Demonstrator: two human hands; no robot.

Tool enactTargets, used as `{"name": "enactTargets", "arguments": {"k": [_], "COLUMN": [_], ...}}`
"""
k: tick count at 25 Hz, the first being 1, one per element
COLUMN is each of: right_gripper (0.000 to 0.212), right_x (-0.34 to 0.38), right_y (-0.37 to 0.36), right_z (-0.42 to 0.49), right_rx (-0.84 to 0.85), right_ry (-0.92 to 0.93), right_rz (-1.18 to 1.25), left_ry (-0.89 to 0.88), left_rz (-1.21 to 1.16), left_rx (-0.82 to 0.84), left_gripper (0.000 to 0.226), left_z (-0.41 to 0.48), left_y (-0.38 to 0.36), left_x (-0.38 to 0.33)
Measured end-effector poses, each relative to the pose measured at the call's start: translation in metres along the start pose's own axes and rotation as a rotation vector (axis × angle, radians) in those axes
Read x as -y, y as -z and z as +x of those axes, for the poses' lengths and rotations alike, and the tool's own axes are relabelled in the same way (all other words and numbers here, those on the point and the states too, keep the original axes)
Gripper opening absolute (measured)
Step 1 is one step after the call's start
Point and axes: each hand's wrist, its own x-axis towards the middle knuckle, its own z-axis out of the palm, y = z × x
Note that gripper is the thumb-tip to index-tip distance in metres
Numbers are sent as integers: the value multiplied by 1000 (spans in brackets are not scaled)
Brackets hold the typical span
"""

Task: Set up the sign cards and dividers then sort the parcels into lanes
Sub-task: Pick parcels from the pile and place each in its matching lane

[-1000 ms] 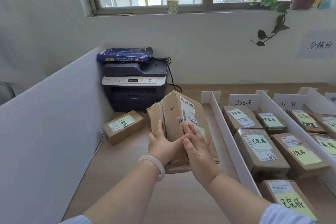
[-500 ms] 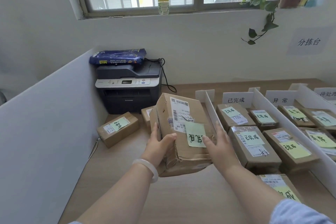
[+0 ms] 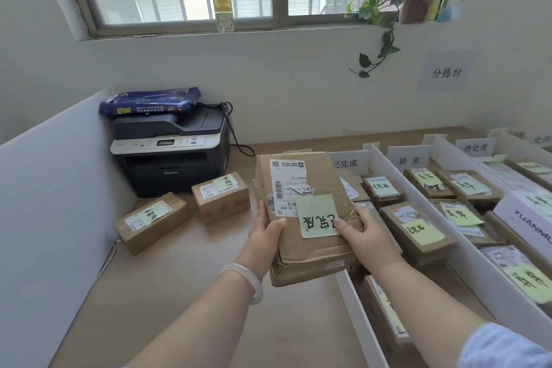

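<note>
Here both hands carry one brown cardboard parcel (image 3: 307,236) clear of the table (image 3: 179,293). The left hand (image 3: 263,236) grips its left edge with the thumb laid on the top face. The right hand (image 3: 363,233) grips the right edge, its thumb pressing the lower corner of a green sticky note (image 3: 316,215) with handwriting on it. Just beyond the left thumb, a white shipping label (image 3: 288,182) covers the far part of the top face. A pale bracelet (image 3: 248,278) sits on the left wrist. To the left of the grip, and apart from it, two smaller parcels lie on the table, one nearer (image 3: 149,221) and one further (image 3: 221,197), each with its own green note. Past them stands a dark printer (image 3: 170,152) with a blue paper pack (image 3: 149,100) on top. Directly under the held parcel, the near end of a white divider (image 3: 358,323) runs away from the person, its far part hidden by the box. To the right of the grip lie lanes of noted parcels parted by another divider (image 3: 397,176). Sign cards stand at the far ends of the lanes: one (image 3: 349,163) just beyond the parcel, a second (image 3: 409,160) further right and a third (image 3: 476,147) further right again.
</note>
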Motion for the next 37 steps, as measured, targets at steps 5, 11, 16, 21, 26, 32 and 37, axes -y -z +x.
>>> {"name": "enactTargets", "arguments": {"k": [5,11,16,21,26,32,37], "right_gripper": [58,44,81,95,67,69,67], "right_x": [-6,-10,-2,2,-4,-12,-13], "right_y": [40,35,11,-41,-54,-22,-20], "right_z": [5,9,16,2,19,39,43], "right_rx": [63,202,-21,182,174,301,72], "right_ry": [-9,17,54,-186,-164,-101,-91], "right_rz": [76,78,97,231,354,64,165], "left_ry": [-41,51,-24,-69,-80,-44,19], "left_rz": [-78,-178,-344,-577,-382,-11,51], "left_rx": [-73,-196,-315,-462,-507,-273,-246], "left_gripper": [75,94,84,73,69,90,112], "left_z": [-7,-3,2,9,13,18,18], "left_y": [-17,3,17,24,33,73,64], "left_x": [-11,-20,-16,-15,-11,-10,-5]}}
